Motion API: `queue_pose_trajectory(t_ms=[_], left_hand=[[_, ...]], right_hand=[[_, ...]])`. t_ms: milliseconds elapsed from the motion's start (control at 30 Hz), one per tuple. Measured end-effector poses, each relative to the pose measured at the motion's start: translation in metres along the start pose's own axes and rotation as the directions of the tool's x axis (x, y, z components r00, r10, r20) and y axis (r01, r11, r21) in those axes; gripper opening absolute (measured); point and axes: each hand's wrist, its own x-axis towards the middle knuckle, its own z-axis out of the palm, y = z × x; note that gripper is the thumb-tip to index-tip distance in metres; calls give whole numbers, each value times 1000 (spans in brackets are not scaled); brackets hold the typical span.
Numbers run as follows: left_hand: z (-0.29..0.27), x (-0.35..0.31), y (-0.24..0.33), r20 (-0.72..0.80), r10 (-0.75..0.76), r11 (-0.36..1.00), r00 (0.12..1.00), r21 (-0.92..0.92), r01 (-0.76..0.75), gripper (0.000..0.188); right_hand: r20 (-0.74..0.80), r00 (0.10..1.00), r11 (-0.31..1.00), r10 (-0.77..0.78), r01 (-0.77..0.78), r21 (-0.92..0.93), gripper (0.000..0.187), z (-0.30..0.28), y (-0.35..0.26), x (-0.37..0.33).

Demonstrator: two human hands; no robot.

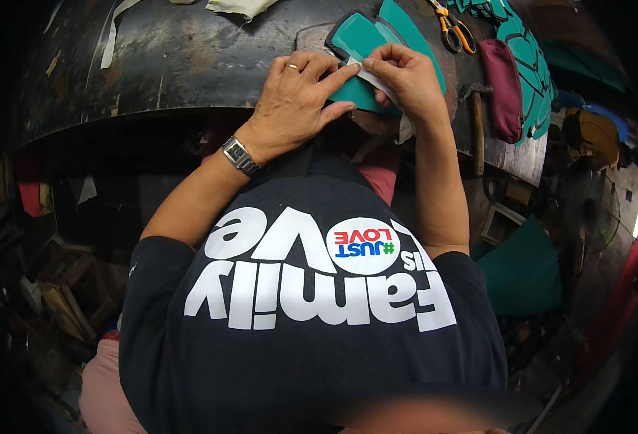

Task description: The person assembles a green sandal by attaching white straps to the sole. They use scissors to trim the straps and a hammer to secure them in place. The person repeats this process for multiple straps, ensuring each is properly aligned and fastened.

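Observation:
A green, dark-edged piece (358, 36), apparently of sheet material, lies on the dark worktable in front of me. My left hand (297, 98) rests on its near left side, index finger stretched to the end of a narrow white strip (377, 79) and thumb apart. My right hand (409, 83) pinches that strip between thumb and fingers, over the green piece. The strip's lower end hangs past the table edge, partly hidden by my right wrist. Another green piece (405, 29) lies just behind. What sits under my left fingers is hidden.
Scissors with orange-and-black handles (465, 37) lie at the back right. Nearer are a maroon pouch (502, 90) and a hammer (477, 134) at the table edge. Several green pieces (528, 79) are heaped beyond. Pale scraps (110, 43) lie on the table (181, 54) at left.

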Motion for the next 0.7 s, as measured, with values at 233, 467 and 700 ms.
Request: queue_pose_trajectory(t_ms=[233, 467, 700], left_hand=[[-3, 3, 5, 45, 17, 998, 999, 58, -19, 60], [-5, 4, 9, 180, 35, 988, 983, 142, -61, 66], [-3, 2, 9, 129, 66, 981, 989, 171, -88, 64]], right_hand=[[102, 991, 991, -87, 76, 107, 22, -38, -5, -25], [71, 993, 993, -93, 97, -65, 17, -54, 20, -23], [-25, 994, 993, -111, 110, -41, 12, -49, 26, -23]])
